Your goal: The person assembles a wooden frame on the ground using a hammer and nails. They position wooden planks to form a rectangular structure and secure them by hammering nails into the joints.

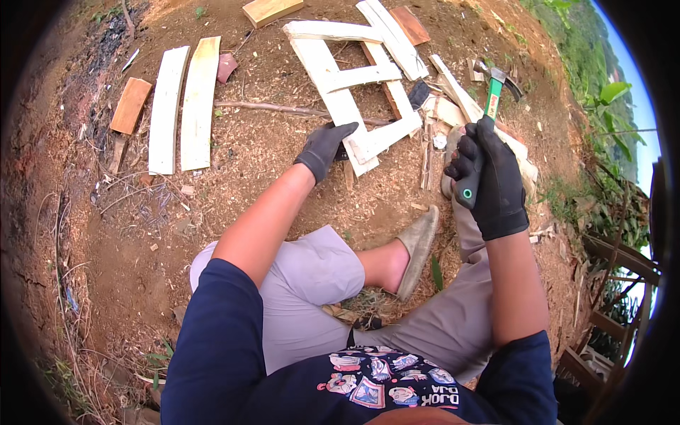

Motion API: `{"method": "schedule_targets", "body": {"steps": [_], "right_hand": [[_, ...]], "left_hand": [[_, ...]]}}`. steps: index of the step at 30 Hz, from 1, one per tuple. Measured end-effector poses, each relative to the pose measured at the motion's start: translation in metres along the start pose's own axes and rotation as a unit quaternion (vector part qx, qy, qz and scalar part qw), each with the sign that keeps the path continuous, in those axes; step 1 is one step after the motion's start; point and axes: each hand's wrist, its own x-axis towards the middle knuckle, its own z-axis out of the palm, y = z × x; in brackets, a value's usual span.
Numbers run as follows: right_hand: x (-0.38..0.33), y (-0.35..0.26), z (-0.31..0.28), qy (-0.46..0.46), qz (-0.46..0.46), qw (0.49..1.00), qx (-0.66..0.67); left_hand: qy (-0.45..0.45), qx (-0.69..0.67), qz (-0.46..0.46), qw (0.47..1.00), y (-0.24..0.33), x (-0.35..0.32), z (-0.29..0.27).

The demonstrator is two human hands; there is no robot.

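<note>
A pale wooden frame (319, 60), made of two long boards joined by three crosspieces, stands or lies tilted in front of me; its exact support is hard to make out. My left hand (322, 150), in a black glove, grips the frame's near left edge, thumb over the board and fingers partly hidden behind it. To the right, my gloved right hand (499, 177) is wrapped around a claw hammer (494, 98) with a green and black handle. The hammer is raised with its metal head pointing away from me, apart from the frame.
Two pale boards (200, 106) lie side by side at the left, beside a brown wood block (132, 105). Another block (272, 10) is at the far edge. Loose planks and offcuts (445, 111) lie right of the frame. My shoe (418, 248) rests on the dirt between my hands.
</note>
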Motion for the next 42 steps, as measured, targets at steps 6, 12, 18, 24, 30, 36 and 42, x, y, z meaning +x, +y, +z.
{"method": "schedule_targets", "body": {"steps": [6, 12, 18, 24, 30, 36, 42], "right_hand": [[0.005, -0.006, -0.009, -0.02, 0.068, 0.993, 0.092], [0.004, -0.011, 0.008, -0.035, 0.035, 0.998, 0.037], [0.016, -0.015, -0.014, -0.011, -0.015, 0.999, 0.037], [0.024, -0.013, -0.02, 0.027, -0.067, 0.997, -0.032], [0.029, -0.01, -0.024, 0.04, -0.047, 0.997, -0.048], [0.034, -0.007, -0.018, 0.074, -0.03, 0.99, -0.116], [0.04, -0.009, -0.02, 0.034, -0.05, 0.992, -0.115]], "left_hand": [[-0.089, 0.03, -0.038, 0.995, -0.001, -0.011, 0.021], [-0.16, -0.254, 0.026, 0.954, -0.004, 0.0, 0.017], [-0.125, -0.252, 0.008, 0.96, 0.043, -0.018, 0.02], [-0.124, -0.2, 0.054, 0.97, 0.091, -0.05, 0.017], [-0.15, -0.225, 0.141, 0.952, 0.13, -0.077, 0.013], [-0.218, -0.156, 0.221, 0.938, 0.159, -0.101, 0.001], [-0.123, 0.067, 0.303, 0.943, 0.155, -0.093, 0.001]]}}
